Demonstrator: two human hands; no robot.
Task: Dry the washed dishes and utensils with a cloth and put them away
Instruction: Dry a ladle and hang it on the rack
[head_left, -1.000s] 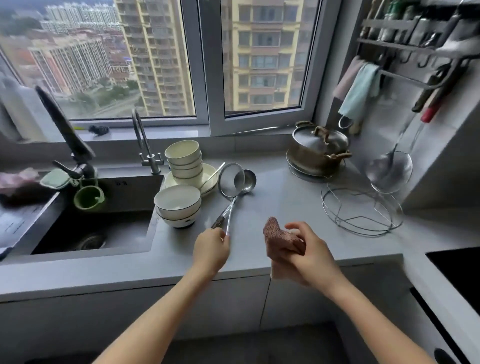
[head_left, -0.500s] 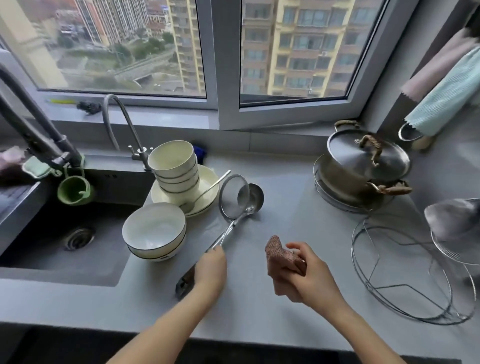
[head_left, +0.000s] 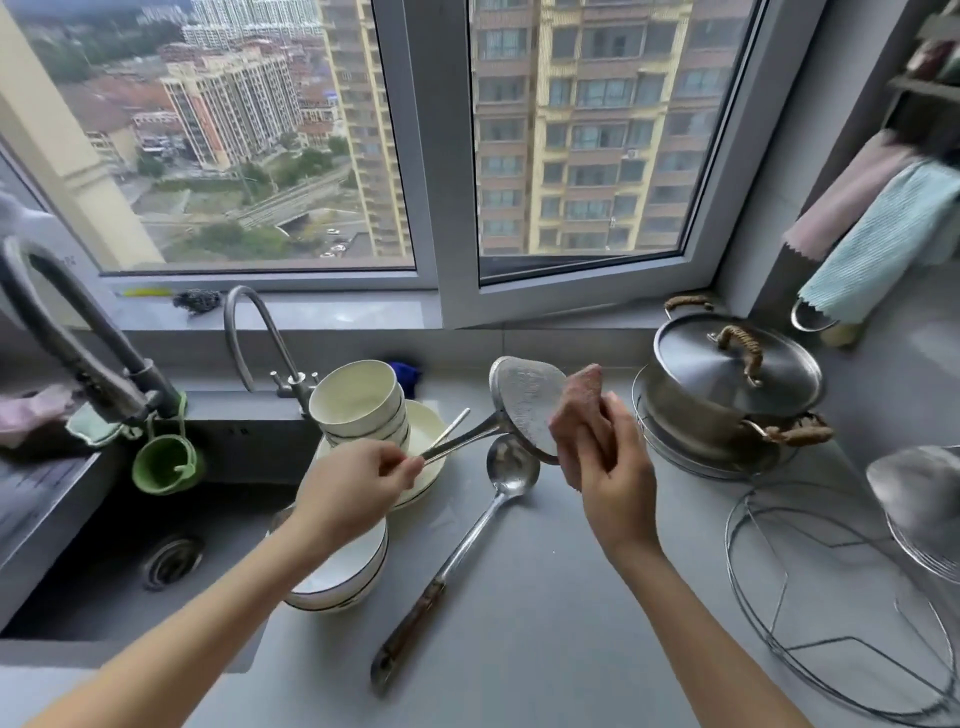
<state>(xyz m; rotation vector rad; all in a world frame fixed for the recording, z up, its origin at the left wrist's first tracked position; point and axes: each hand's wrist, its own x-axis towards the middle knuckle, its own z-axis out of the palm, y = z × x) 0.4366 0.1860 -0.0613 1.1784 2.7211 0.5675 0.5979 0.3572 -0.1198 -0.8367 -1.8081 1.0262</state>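
Note:
My left hand (head_left: 353, 488) pinches the handle of a steel mesh skimmer (head_left: 524, 402) and holds it up above the counter. My right hand (head_left: 605, 457) grips a brown cloth (head_left: 582, 397) and presses it against the skimmer's round mesh head. A steel ladle (head_left: 498, 493) with a dark handle lies on the grey counter (head_left: 561, 623) below them. A stack of cream bowls (head_left: 358, 405) stands on a plate (head_left: 428, 431) by the tap. Two more bowls (head_left: 345, 577) sit stacked under my left wrist, partly hidden.
The sink (head_left: 104, 561) lies at the left with a grey faucet (head_left: 78, 338) and a green cup (head_left: 166, 465). A lidded steel pot (head_left: 732, 384) stands at the back right. A wire rack (head_left: 841, 613) lies on the counter at the right. Towels (head_left: 878, 239) hang on the wall.
My left hand lifted the skimmer off the counter, leaving the ladle lying there. My right hand brought the cloth up against the mesh head.

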